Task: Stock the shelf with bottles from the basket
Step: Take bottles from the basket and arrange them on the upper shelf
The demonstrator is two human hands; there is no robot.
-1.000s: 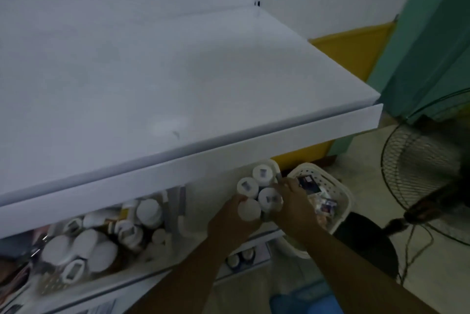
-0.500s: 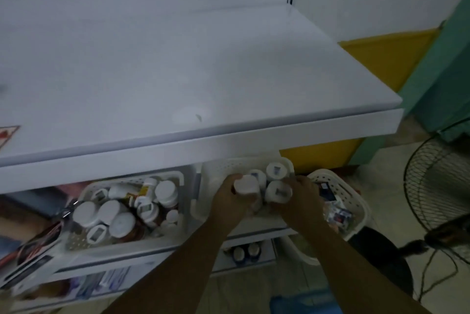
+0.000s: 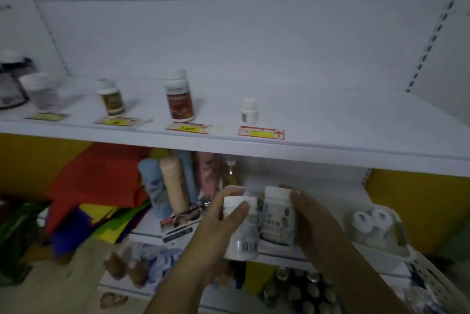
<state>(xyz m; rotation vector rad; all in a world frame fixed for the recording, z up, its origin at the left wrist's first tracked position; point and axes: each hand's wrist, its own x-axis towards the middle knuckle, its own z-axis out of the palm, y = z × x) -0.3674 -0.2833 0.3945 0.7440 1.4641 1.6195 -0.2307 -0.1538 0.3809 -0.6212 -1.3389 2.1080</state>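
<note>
My left hand (image 3: 220,222) grips a white bottle (image 3: 241,231) with a barcode on its label. Beside it my right hand (image 3: 314,222) holds a second white bottle (image 3: 277,214) with a printed label. Both bottles are upright, side by side, below the front lip of the white shelf (image 3: 330,153). A white basket (image 3: 381,227) at the right holds two more white-capped bottles. On the shelf stand a small white bottle (image 3: 248,110), a brown-label bottle (image 3: 179,96) and a smaller brown bottle (image 3: 110,97), each behind a price tag.
Blurred jars (image 3: 28,85) stand at the shelf's far left. Under the shelf are rolled cloths (image 3: 173,186), red and coloured fabric (image 3: 99,186) and dark bottles (image 3: 300,288) lower down. The right half of the shelf top is bare.
The view has swung up from the baskets to the shelf. Both hands have lifted out of the basket, each with a white bottle, and now hold them just below the shelf edge.
</note>
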